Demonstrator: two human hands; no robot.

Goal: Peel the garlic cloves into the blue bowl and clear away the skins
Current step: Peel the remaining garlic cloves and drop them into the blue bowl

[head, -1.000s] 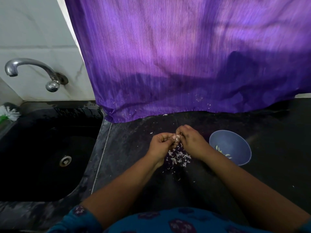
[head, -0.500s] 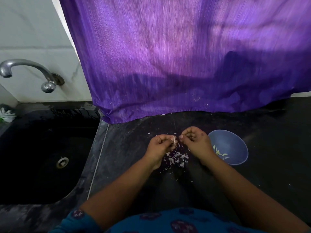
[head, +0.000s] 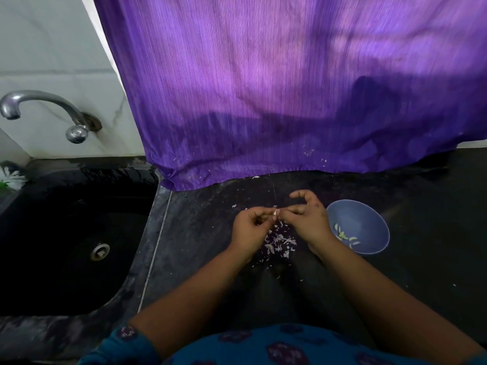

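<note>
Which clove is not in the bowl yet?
The clove pinched by the left hand, above the skins. The other cloves lie peeled inside the blue bowl.

1. A big purple curtain (head: 290, 88) hangs down at the back, and its bottom edge touches the dark counter (head: 434, 233).
2. A black sink (head: 66, 233) sits on the left, with a round metal drain (head: 100, 251) in its floor.
3. A shiny metal tap (head: 44, 106) sticks out from the white wall (head: 52, 48) above the sink.
</note>
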